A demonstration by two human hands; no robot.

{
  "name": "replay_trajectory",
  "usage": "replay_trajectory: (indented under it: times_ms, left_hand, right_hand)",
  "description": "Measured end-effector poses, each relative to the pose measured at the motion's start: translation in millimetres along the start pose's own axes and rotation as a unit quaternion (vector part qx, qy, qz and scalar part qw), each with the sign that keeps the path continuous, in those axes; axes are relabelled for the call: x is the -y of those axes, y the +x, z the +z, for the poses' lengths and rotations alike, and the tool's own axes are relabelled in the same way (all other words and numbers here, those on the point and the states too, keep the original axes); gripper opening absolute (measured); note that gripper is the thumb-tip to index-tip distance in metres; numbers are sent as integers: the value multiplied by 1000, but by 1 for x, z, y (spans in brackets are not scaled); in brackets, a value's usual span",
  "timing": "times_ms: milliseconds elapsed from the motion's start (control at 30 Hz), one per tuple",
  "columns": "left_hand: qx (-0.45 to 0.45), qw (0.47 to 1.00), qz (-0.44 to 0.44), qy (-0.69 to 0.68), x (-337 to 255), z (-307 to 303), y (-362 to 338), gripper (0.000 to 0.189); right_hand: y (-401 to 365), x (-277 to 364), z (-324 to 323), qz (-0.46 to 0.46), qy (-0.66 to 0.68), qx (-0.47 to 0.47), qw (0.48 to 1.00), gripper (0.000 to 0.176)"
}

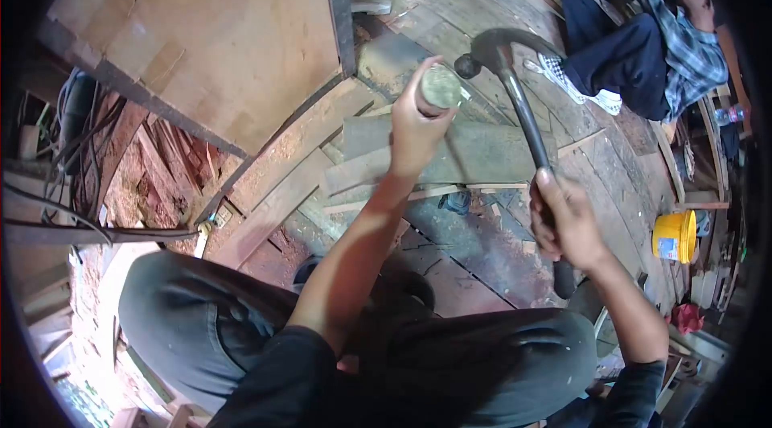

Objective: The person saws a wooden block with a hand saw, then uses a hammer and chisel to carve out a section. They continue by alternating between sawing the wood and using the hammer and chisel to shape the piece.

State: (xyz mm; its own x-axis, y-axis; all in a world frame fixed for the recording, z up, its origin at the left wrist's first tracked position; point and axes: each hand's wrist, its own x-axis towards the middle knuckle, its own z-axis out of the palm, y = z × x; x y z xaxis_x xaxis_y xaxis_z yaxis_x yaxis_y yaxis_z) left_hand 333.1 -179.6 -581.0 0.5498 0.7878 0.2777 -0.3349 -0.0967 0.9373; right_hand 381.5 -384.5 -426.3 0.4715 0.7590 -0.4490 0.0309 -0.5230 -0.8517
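My left hand [420,124] is wrapped round a short round piece [441,87] with a pale greenish flat end that faces up. In my right hand [567,219] is the dark handle of a claw hammer [521,102]. The hammer's head is raised just right of the round piece, its round face pointing at it, with a gap between them. Below both hands lie grey wooden boards [474,146] on the floor. The underside of the round piece is hidden by my left hand.
A large plywood panel [201,26] stands at the upper left, with cables [80,138] and reddish wood scraps [165,166] beside it. Another person [643,58] sits at the upper right. A yellow bucket [674,236] and a red object [686,318] are at the right.
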Motion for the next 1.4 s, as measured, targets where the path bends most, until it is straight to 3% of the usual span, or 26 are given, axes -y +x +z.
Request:
replay_trajectory:
  times_ms: [67, 100, 133, 167, 200, 267, 300, 333, 367, 400, 467, 533, 667, 800, 867, 1067, 1133, 1233, 1400]
  left_hand:
    - [-8, 1000, 1, -1, -1, -7, 3, 52]
    - [-40, 998, 45, 20, 11, -8, 8, 48]
    - [-48, 998, 31, 27, 12, -12, 8, 48]
    - [-42, 999, 15, 9, 13, -13, 8, 47]
    - [-31, 999, 2, -13, 9, -12, 9, 46]
    - [-29, 999, 0, -36, 6, -9, 9, 45]
    - [-33, 999, 4, -10, 6, -8, 9, 45]
    - [-36, 999, 10, 17, 6, -7, 10, 45]
    - [-33, 999, 4, -2, 13, -6, 12, 50]
    - [-25, 1000, 5, -5, 10, -8, 12, 50]
    - [-42, 996, -61, 40, 7, -16, 13, 46]
    - [-30, 997, -63, -17, 7, -21, 18, 44]
    - [-11, 997, -29, -70, 8, -21, 13, 46]
    - [27, 998, -20, -59, -1, -19, -7, 43]
    - [-11, 999, -6, 33, 2, -22, -17, 46]
    - [-7, 996, 16, 92, 8, -47, -39, 43]
    - [-82, 995, 47, -14, 20, -59, -50, 45]
    - [-94, 989, 27, -111, 43, -99, -69, 47]
    - [-86, 993, 10, -78, 37, -97, -69, 46]
  right_hand:
    - [2, 18, 0, 13, 65, -53, 996, 44]
    - [0, 21, -5, -61, 24, -125, 990, 46]
    - [-3, 24, -12, -130, -19, -188, 973, 48]
    - [-2, 31, -18, -213, 115, -105, 965, 47]
    - [2, 39, -24, -292, 245, -28, 924, 46]
    - [9, 48, -16, -371, 202, 45, 905, 42]
    - [8, 29, -8, -291, 240, -53, 925, 44]
    - [17, 24, -7, -253, -202, -157, 933, 46]
    - [23, 16, 8, -205, -178, -106, 957, 47]
    - [38, 9, 15, -42, -102, 4, 994, 44]
    - [43, 0, 23, -87, -90, -17, 992, 44]
    - [43, 1, 26, -35, 65, 20, 997, 44]
    - [53, -35, 26, -85, 162, -73, 980, 42]
    - [74, -95, 29, -47, 163, -147, 974, 39]
    - [86, -129, 36, -29, 181, -154, 971, 40]
    - [105, -231, 49, -1, 177, -220, 959, 40]
    - [102, -252, 50, 5, 186, -226, 956, 40]
    - [101, -264, 55, 23, 187, -245, 951, 41]
    - [104, -297, 53, 23, 192, -237, 952, 37]
